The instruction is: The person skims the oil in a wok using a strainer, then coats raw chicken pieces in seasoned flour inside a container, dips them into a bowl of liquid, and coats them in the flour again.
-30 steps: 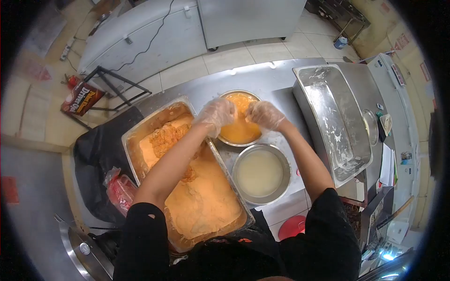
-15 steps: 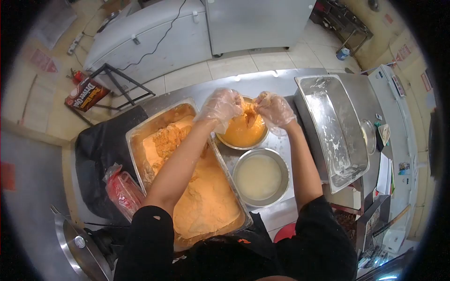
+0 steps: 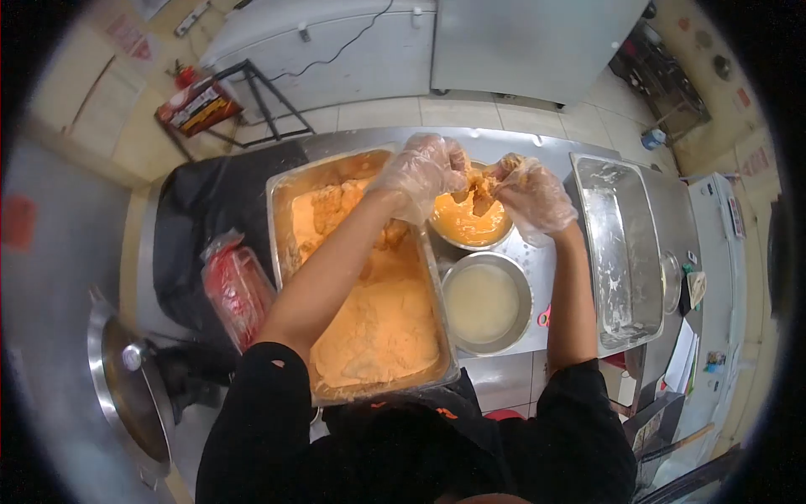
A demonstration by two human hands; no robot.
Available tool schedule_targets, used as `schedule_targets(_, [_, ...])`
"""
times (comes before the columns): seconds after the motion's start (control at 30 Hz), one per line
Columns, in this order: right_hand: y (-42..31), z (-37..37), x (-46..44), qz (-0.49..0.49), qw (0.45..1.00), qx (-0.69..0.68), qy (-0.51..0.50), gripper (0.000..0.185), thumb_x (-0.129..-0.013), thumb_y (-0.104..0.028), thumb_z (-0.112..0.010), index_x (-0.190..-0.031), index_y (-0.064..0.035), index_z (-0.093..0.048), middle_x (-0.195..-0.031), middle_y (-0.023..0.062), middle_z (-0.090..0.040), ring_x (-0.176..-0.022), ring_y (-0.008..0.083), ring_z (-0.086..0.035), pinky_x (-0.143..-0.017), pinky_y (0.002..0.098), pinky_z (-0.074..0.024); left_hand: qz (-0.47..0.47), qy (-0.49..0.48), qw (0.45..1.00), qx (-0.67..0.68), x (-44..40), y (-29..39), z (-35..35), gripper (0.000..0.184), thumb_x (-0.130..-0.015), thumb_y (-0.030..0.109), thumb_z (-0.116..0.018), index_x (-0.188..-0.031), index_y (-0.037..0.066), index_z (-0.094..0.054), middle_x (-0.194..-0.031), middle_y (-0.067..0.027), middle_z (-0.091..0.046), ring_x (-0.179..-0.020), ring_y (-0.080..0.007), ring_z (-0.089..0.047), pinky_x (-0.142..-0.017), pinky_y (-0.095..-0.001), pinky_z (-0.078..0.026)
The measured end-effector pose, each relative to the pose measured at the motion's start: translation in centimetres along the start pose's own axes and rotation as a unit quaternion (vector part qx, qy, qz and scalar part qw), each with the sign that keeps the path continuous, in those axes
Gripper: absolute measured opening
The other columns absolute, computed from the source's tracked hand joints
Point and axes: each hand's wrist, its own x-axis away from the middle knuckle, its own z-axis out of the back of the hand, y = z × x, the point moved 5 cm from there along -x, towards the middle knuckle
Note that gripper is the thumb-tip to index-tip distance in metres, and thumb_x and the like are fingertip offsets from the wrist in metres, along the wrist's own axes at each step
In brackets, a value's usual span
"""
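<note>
A clear plastic glove covers my left hand (image 3: 424,176), whose fingers pinch one side of a wet, orange, batter-coated piece of meat (image 3: 482,195). On its other side, my gloved right hand (image 3: 537,198) grips the same piece. It hangs between them over a round metal bowl (image 3: 472,247) of orange batter (image 3: 462,222); whether it touches the batter I cannot tell. Below that bowl stands a second metal bowl (image 3: 530,304) with cloudy pale liquid (image 3: 482,304). Under my left forearm lies a deep steel tray (image 3: 276,220) of orange flour (image 3: 374,323), with clumpy coated pieces (image 3: 332,207) at its far end.
Another deep steel pan (image 3: 631,252), smeared with white residue, stands right of my right arm. Pink-handled scissors (image 3: 544,317) lie beside that forearm. A red plastic-wrapped bundle (image 3: 237,290) rests left of the flour tray. At lower left is a large metal pot (image 3: 96,361).
The whole view has shifted, so the bowls and trays appear further right. Both hands still hold the piece over the batter bowl. The pink-handled scissors have come into sight.
</note>
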Motion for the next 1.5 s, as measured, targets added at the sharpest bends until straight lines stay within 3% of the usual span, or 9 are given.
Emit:
schedule_targets(0.2, [-6.7, -4.3, 2.8, 0.056, 0.979, -0.167, -0.099, 0.024, -0.083, -0.016, -0.071, -0.102, -0.0032, -0.072, -0.091, 0.0134, -0.073, -0.083, 0.0224, -0.069, -0.079, 0.038, -0.0544, -0.02, 0.026, 0.999, 0.027, 10.5, -2.8, 5.1, 0.015, -0.08, 0.016, -0.075, -0.091, 0.006, -0.07, -0.078, -0.0056, -0.068, -0.077, -0.0167, -0.065, -0.073, -0.0335, -0.052])
schedule_targets(0.57, [-2.6, -26.2, -1.5, 0.176, 0.953, 0.2, -0.141, 0.02, -0.084, -0.016, -0.066, -0.094, 0.0008, -0.07, -0.096, 0.0202, -0.072, -0.09, 0.0371, -0.07, -0.079, 0.0435, -0.0559, 0.218, 0.113, 0.967, -0.062, 19.3, -21.1, 2.0, 0.033, -0.082, 0.02, -0.071, -0.114, 0.012, -0.071, -0.111, -0.0165, -0.073, -0.105, -0.0312, -0.07, -0.087, -0.0418, -0.055])
schedule_targets(0.7, [-2.6, -30.0, 7.3, 0.289, 0.719, 0.382, -0.503, 0.023, -0.069, -0.009, -0.079, -0.092, -0.0073, -0.078, -0.097, 0.0145, -0.077, -0.097, 0.0265, -0.074, -0.078, 0.0373, -0.0595, 0.16, -0.086, 0.983, 0.037, 24.4, -21.5, -8.3, 0.056, -0.08, 0.033, -0.077, -0.128, 0.008, -0.065, -0.126, -0.0163, -0.069, -0.116, -0.0356, -0.065, -0.098, -0.0434, -0.052])
schedule_targets(0.87, [-3.9, -29.3, 12.2, 0.26, 0.771, 0.387, -0.434, 0.025, -0.057, -0.005, -0.079, -0.082, -0.0032, -0.078, -0.087, 0.0206, -0.075, -0.094, 0.0307, -0.074, -0.077, 0.0392, -0.0593, 0.169, -0.01, 0.967, -0.188, 26.1, -19.2, -16.3, 0.086, -0.073, 0.046, -0.084, -0.143, 0.006, -0.053, -0.134, -0.0194, -0.064, -0.124, -0.0357, -0.061, -0.104, -0.0458, -0.048])
schedule_targets(0.93, [-3.6, -28.6, 12.4, 0.249, 0.756, 0.388, -0.465, 0.029, -0.059, -0.006, -0.075, -0.087, -0.0098, -0.079, -0.099, 0.0184, -0.076, -0.097, 0.0287, -0.074, -0.078, 0.0396, -0.0584, 0.205, -0.23, 0.947, -0.087, 25.0, -19.2, -15.7, 0.101, -0.078, 0.049, -0.082, -0.157, 0.01, -0.033, -0.138, -0.0259, -0.059, -0.122, -0.0345, -0.062, -0.1, -0.0441, -0.05])
schedule_targets(1.1, [-2.8, -29.3, 11.6, 0.373, 0.64, 0.379, -0.555, 0.013, -0.07, -0.009, -0.066, -0.077, -0.0069, -0.076, -0.085, 0.0209, -0.072, -0.082, 0.0309, -0.072, -0.071, 0.0399, -0.0559, 0.229, -0.21, 0.935, 0.168, 26.0, -27.1, -17.7, 0.094, -0.075, 0.045, -0.084, -0.149, 0.002, -0.043, -0.132, -0.0244, -0.063, -0.124, -0.037, -0.06, -0.107, -0.045, -0.046])
schedule_targets(1.17, [-2.5, -28.0, 10.0, 0.306, 0.713, 0.296, -0.558, 0.013, -0.071, -0.011, -0.066, -0.078, -0.0051, -0.075, -0.083, 0.022, -0.071, -0.079, 0.0315, -0.071, -0.07, 0.0406, -0.055, 0.283, -0.227, 0.87, 0.333, 27.1, -27.6, -17.4, 0.095, -0.076, 0.045, -0.084, -0.149, 0.001, -0.042, -0.131, -0.0241, -0.064, -0.123, -0.0378, -0.06, -0.107, -0.0447, -0.046])
schedule_targets(1.23, [-4.1, -24.7, 8.9, 0.216, 0.833, 0.108, -0.497, 0.015, -0.073, -0.014, -0.068, -0.079, -0.0017, -0.074, -0.083, 0.0249, -0.07, -0.077, 0.0329, -0.069, -0.068, 0.043, -0.0536, 0.18, -0.086, 0.978, 0.054, 27.1, -23.1, -10.8, 0.09, -0.078, 0.043, -0.082, -0.148, 0.001, -0.044, -0.131, -0.0227, -0.064, -0.122, -0.037, -0.061, -0.106, -0.0437, -0.046])
schedule_targets(1.5, [-4.4, -32.1, 9.8, 0.309, 0.847, 0.249, -0.353, 0.016, -0.076, -0.01, -0.067, -0.089, -0.0033, -0.074, -0.092, 0.0221, -0.073, -0.091, 0.0363, -0.073, -0.079, 0.0436, -0.0565, 0.279, -0.05, 0.944, -0.168, 26.8, -26.9, -13.3, 0.084, -0.08, 0.045, -0.078, -0.145, 0.001, -0.047, -0.133, -0.023, -0.062, -0.123, -0.0361, -0.061, -0.107, -0.0425, -0.047])
